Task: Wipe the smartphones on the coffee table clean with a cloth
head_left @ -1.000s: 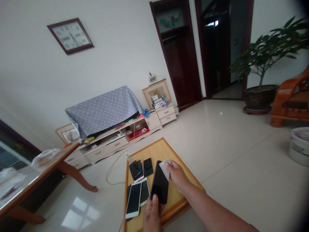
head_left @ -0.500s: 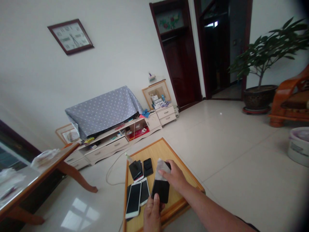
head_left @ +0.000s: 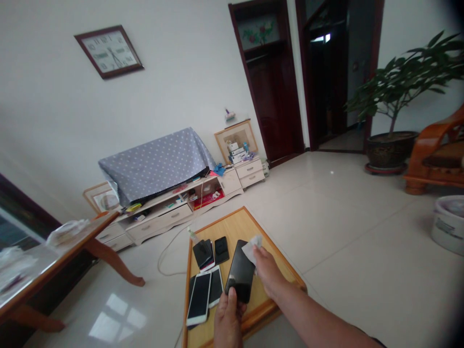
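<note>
Gripping the near end of a black phone (head_left: 239, 278) between thumb and curled fingers, the person's left hand (head_left: 226, 319) holds it tilted just above a low wooden table (head_left: 237, 223); the right hand (head_left: 266, 270) has its fingers closed on a small white cloth (head_left: 252, 248) and presses it against the phone's far corner; the cloth covers only that corner, and the rest of the dark glass lies bare between the two hands.

Judged from this, the wiping of the black phone is under way and not finished; the screen is too small and dark to tell how much of it is already clean.

Left of the held phone, four more lie flat on the table: a white phone (head_left: 198, 299) nearest the person, a second phone (head_left: 217, 285) touching its right edge, and two dark phones (head_left: 203, 253) (head_left: 221, 249) farther off; neither hand touches any of them, and nothing shows whether they have been wiped; if they have not, most of the work is probably left.
</note>
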### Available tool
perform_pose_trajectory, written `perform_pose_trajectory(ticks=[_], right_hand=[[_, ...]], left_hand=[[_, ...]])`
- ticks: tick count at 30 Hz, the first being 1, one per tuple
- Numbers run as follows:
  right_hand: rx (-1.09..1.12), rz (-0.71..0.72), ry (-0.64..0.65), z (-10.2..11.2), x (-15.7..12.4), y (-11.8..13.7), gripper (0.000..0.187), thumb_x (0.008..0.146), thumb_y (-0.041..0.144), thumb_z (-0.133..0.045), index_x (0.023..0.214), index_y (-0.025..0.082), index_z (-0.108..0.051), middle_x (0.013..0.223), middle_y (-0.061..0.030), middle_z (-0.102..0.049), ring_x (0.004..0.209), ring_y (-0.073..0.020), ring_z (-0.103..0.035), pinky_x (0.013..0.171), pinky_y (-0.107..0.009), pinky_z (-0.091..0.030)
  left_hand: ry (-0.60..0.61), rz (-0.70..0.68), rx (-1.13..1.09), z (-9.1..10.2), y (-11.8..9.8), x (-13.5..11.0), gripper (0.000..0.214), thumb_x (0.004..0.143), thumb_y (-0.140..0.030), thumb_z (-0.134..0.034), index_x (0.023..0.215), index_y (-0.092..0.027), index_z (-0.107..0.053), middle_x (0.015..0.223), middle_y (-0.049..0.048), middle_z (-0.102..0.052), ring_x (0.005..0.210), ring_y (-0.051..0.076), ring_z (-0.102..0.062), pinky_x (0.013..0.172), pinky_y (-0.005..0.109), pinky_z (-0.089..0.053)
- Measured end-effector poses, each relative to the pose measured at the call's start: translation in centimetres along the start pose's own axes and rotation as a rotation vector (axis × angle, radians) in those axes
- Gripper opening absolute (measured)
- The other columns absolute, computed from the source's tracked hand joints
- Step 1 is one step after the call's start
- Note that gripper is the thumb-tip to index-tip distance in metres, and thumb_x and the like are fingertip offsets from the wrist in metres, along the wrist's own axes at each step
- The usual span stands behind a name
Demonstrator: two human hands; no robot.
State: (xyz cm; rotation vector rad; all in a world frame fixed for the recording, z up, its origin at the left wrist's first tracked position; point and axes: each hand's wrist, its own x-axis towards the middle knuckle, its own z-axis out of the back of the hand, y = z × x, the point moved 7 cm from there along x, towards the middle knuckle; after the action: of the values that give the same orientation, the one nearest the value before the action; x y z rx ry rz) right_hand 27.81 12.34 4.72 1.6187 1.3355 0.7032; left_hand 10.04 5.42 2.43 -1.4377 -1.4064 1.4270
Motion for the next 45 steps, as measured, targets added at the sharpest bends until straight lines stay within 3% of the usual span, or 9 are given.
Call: perform_pose_trajectory(ticks=[9,12,18,25,28,35,39,42,45], right_hand=[[-0.036,-0.11,0.201,-2.9,-4.3,-3.1,0.064,0.075,0.074,-0.06,0.1,0.016,-0.07,0.083,-0.0063,-0.071,0.08,-0.0232,-0.064,0.074,-0.032,-0.047],[-0.031,-0.091,0.212,-2.7,-3.8,-2.3,0.063,0.076,0.075,-0.058,0.097,0.016,-0.07,0.084,-0.0068,-0.071,0.081,-0.0231,-0.064,0.074,-0.032,-0.047],[-0.071,-0.081,0.056,-0.2,-1.1,0.3,0.062,0.079,0.074,-0.055,0.095,0.016,-0.069,0.084,-0.0078,-0.069,0.072,-0.0198,-0.059,0.06,-0.028,-0.041],[-0.149,-0.106,0.251,-2.5,-5.1,-3.0,0.058,0.073,0.074,-0.063,0.083,0.018,-0.069,0.078,-0.0056,-0.07,0.078,-0.0232,-0.062,0.069,-0.03,-0.045],[-0.11,-0.119,0.299,-2.8,-5.2,-2.9,0.057,0.073,0.073,-0.065,0.083,0.017,-0.069,0.076,-0.005,-0.071,0.077,-0.0223,-0.062,0.071,-0.031,-0.045],[0.004,-0.119,0.17,0.2,-0.8,0.0,0.052,0.074,0.064,-0.069,0.094,0.016,-0.069,0.075,-0.0046,-0.069,0.064,-0.0174,-0.058,0.06,-0.027,-0.041],[-0.039,-0.105,0.117,1.3,-0.4,0.0,0.051,0.074,0.062,-0.068,0.093,0.015,-0.069,0.075,-0.0058,-0.069,0.06,-0.016,-0.056,0.053,-0.025,-0.036],[-0.065,-0.102,0.045,1.9,-0.5,-0.1,0.049,0.074,0.061,-0.067,0.092,0.014,-0.069,0.074,-0.0058,-0.069,0.061,-0.0168,-0.058,0.053,-0.025,-0.038],[-0.092,-0.091,-0.016,2.4,-0.4,-0.4,0.05,0.074,0.059,-0.065,0.094,0.014,-0.07,0.075,-0.0057,-0.07,0.064,-0.0183,-0.061,0.054,-0.026,-0.04]], left_hand=[[0.131,0.005,-0.215,-2.1,-0.9,0.6,0.053,0.074,-0.052,-0.078,0.111,-0.018,-0.065,0.109,0.0088,-0.068,0.09,0.017,-0.065,0.078,0.028,-0.052],[0.133,0.012,-0.196,-2.0,-0.8,0.4,0.051,0.073,-0.053,-0.078,0.11,-0.019,-0.066,0.105,0.0063,-0.069,0.086,0.015,-0.064,0.077,0.026,-0.051],[0.117,0.034,-0.141,-1.9,0.4,-0.2,0.049,0.076,-0.054,-0.076,0.11,-0.021,-0.065,0.102,0.0065,-0.067,0.088,0.017,-0.063,0.075,0.027,-0.05],[0.101,-0.013,-0.114,-1.8,-1.4,0.4,0.049,0.074,-0.057,-0.075,0.103,-0.019,-0.064,0.098,0.0045,-0.068,0.083,0.015,-0.062,0.074,0.026,-0.048],[0.094,-0.012,-0.12,-1.5,-1.6,0.3,0.047,0.075,-0.056,-0.075,0.1,-0.018,-0.064,0.089,0.0023,-0.066,0.076,0.013,-0.059,0.07,0.025,-0.046],[0.162,0.032,-0.078,-1.8,-0.9,-1.2,0.044,0.076,-0.057,-0.074,0.095,-0.019,-0.062,0.088,0.0024,-0.064,0.075,0.013,-0.059,0.073,0.026,-0.047],[0.139,0.037,0.127,-1.4,-1.1,-1.1,0.048,0.076,-0.063,-0.069,0.092,-0.019,-0.064,0.091,0.0057,-0.066,0.082,0.018,-0.061,0.074,0.03,-0.048],[0.06,-0.064,0.318,-1.0,-2.1,-0.3,0.061,0.073,-0.061,-0.072,0.113,-0.016,-0.064,0.106,0.0112,-0.067,0.097,0.024,-0.063,0.082,0.034,-0.048],[0.019,-0.295,0.547,-1.8,-3.8,0.4,0.071,0.069,-0.056,-0.075,0.124,-0.013,-0.059,0.121,0.0146,-0.063,0.112,0.027,-0.06,0.096,0.038,-0.045]])
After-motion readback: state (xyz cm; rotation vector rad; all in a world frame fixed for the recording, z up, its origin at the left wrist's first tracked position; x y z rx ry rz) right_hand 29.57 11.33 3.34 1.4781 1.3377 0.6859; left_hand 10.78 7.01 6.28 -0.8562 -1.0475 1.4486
